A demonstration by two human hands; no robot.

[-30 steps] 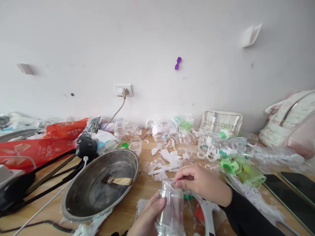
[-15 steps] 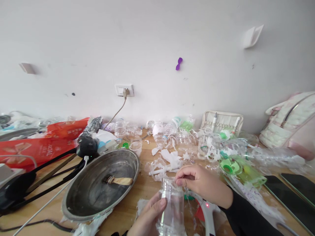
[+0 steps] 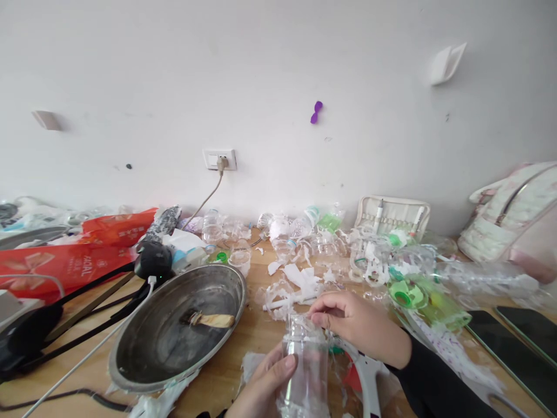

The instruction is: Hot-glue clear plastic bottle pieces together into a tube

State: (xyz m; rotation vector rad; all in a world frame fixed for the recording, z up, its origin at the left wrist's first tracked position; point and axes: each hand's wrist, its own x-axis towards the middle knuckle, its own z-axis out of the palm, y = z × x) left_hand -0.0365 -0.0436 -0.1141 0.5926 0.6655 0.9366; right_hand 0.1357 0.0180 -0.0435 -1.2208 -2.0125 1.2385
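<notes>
My left hand [image 3: 272, 374] is wrapped round a clear plastic bottle piece [image 3: 307, 371], held upright near the front edge of the view. At the bottle's top rim, the thumb and forefinger of my right hand [image 3: 343, 319] are pinched together. Whether a small scrap sits between those fingertips is too fine to make out. Below my right wrist lies a white, gun-shaped tool [image 3: 369, 380], partly hidden by the hand and bottle. Just beyond the bottle are torn white scraps [image 3: 302, 281] and clear plastic offcuts.
To the left stands a metal basin [image 3: 148, 371] with a wooden-handled brush [image 3: 213, 320] in it. Red bags [image 3: 65, 267] and black straps lie further left. Green plastic pieces [image 3: 404, 293], phones [image 3: 509, 348], a pen case [image 3: 394, 210] and a backpack [image 3: 500, 220] are on the right.
The bottle has shifted very slightly in my left hand's grip. My right hand stays pinched at its rim. The red light on the white tool no longer shows.
</notes>
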